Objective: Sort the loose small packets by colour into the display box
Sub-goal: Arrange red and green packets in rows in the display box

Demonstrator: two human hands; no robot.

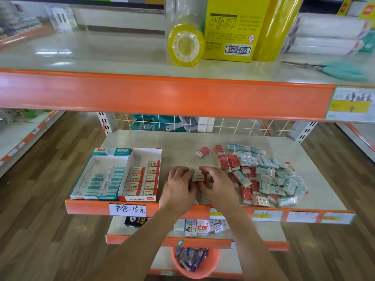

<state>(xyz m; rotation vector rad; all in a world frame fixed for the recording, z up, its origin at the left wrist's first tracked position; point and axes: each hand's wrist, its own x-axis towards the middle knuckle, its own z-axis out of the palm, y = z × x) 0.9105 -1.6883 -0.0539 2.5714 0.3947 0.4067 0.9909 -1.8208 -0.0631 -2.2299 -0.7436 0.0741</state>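
Observation:
Between both hands, on the middle shelf, sits a small stack of red packets (199, 177). My left hand (179, 184) grips its left side and my right hand (216, 182) grips its right side, fingers curled over it. Left of the hands stands the red display box (157, 151), holding two columns of red packets, and beside it the teal display box (92, 159) with teal packets in its front half. A mixed pile of red and teal packets (263, 175) lies to the right. One red packet (203, 151) lies alone behind the hands.
The shelf's orange front edge (91, 207) carries a handwritten price label. Above, the upper shelf holds yellow tape rolls (185, 45), a yellow box and teal scissors (336, 69). Below, a lower shelf holds small boxes, and an orange bin (195, 260) stands underneath.

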